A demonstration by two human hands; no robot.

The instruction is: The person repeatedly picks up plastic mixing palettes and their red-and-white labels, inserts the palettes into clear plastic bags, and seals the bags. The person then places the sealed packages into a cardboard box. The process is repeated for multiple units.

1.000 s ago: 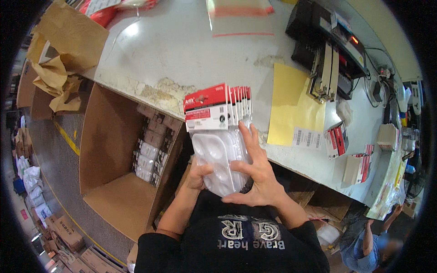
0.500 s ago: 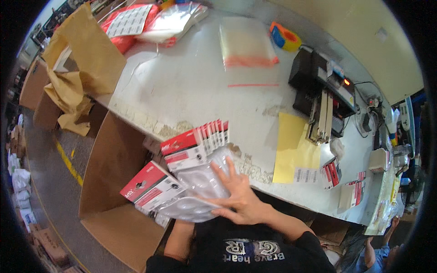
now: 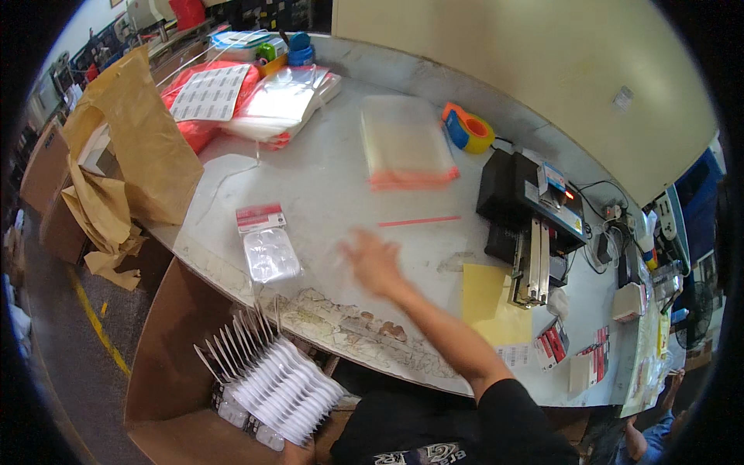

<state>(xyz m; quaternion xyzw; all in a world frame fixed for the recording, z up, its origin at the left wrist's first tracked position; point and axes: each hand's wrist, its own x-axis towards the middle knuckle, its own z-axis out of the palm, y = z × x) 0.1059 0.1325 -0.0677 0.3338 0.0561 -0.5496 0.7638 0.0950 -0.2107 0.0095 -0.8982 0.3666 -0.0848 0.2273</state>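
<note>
At the lower edge my left hand point(image 3: 298, 451) is closed under a stack of white plastic paint palettes point(image 3: 287, 387) in clear packs. The stack tilts within the mouth of an open cardboard box point(image 3: 167, 380), its cards fanned towards the upper left; most of that hand's fingers are hidden. Over the table, my right hand point(image 3: 374, 263) is blurred, with its fingers apart and nothing visible in them. Left of it, a single packaged paint palette point(image 3: 271, 254) with a red and white header card lies flat near the table's front edge.
Clear bags point(image 3: 407, 143) lie at the back, beside a tape roll point(image 3: 470, 129). A black machine point(image 3: 531, 205) stands to the right above a yellow sheet point(image 3: 492, 302). Brown paper point(image 3: 139, 147) covers the left corner. Another person's arm point(image 3: 635, 442) shows at far right.
The stack of palettes has gone from the table edge down into the box's mouth and turned. My right hand has left it and moved up over the table. One packaged palette now lies there.
</note>
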